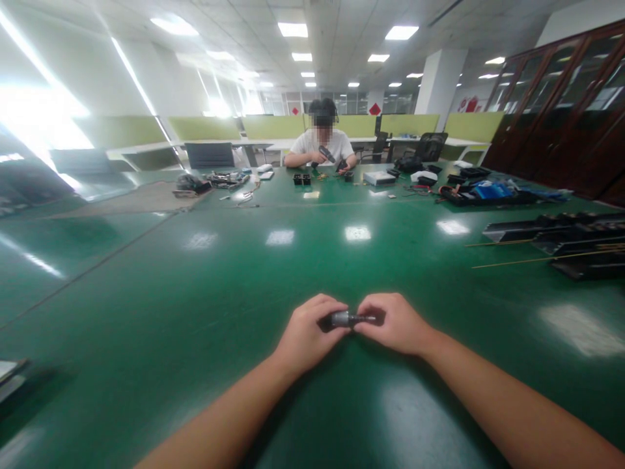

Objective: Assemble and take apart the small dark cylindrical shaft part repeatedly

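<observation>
A short cylindrical tool [340, 318] with a grey-silver body and a thin bit-like metal tip lies level between my hands, just above the green table [254, 273]. My left hand [305, 329] is closed around its thicker dark end, thumb in front and fingers behind. From the other side, my right hand [396, 324] pinches at the narrow shaft with thumb and forefinger. The slim tip points right, into the hollow of the right hand. Most of the thick end is hidden by my left palm, so the tool's exact kind cannot be made out.
Across the table a person [319, 146] holds a power drill [327, 154] near small black boxes [301, 179]. Black metal rails [532, 228] and thin rods lie at the right. Blue items in a dark tray [493, 190] sit farther back. Papers [10, 371] rest at the left edge.
</observation>
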Demonstrator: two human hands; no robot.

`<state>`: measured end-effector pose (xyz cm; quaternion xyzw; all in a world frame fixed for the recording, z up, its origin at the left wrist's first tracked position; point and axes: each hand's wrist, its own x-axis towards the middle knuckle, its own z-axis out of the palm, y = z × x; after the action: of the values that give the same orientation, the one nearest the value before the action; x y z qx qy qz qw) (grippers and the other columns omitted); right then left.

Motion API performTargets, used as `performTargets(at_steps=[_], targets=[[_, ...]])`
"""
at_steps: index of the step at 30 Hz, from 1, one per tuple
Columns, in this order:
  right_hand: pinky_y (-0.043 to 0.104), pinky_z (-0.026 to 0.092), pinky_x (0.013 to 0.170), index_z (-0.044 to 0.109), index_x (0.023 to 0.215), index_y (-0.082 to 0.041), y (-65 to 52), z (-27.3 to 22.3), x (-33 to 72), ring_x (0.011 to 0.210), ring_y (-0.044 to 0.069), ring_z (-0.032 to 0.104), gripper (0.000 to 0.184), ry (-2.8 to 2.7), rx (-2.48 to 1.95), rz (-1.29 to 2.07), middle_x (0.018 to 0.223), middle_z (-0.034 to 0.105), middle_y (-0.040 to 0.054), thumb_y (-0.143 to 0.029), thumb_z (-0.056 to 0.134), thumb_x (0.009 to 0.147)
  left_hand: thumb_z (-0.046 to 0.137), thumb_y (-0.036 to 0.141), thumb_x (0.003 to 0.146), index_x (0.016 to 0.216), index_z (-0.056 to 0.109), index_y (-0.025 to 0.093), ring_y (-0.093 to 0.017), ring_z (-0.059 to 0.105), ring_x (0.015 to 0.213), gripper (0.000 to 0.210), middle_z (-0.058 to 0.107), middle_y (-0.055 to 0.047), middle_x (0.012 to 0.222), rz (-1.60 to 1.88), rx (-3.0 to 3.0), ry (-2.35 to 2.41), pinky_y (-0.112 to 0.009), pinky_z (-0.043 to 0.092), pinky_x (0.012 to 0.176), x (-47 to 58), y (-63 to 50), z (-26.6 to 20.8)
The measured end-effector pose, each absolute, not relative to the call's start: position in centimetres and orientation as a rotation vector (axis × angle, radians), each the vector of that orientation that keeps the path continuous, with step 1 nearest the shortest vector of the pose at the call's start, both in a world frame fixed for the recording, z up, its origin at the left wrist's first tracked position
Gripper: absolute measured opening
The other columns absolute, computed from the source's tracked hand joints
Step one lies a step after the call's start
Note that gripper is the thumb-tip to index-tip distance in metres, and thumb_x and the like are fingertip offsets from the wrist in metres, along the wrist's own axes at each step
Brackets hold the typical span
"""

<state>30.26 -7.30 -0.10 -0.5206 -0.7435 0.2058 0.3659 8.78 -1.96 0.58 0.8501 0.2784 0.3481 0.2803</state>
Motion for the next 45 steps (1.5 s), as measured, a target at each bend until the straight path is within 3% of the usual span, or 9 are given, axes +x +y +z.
performTargets(at_steps=[45], targets=[[0.025,0.044,0.06,0.07,0.078,-0.019,-7.1,0.3,30.9,0.062,0.014,0.06,0.003,-1.885,-1.402,0.445,0.07,0.068,-0.0003,-0.022,0.072,0.077,0.076,0.015,0.075,0.101,0.071,0.021,-0.02,0.065,0.093,0.027,0.07,-0.006,0.1,0.98,2.357,0.842,-0.033,0.054,0.086,8.0,-0.9,0.7]])
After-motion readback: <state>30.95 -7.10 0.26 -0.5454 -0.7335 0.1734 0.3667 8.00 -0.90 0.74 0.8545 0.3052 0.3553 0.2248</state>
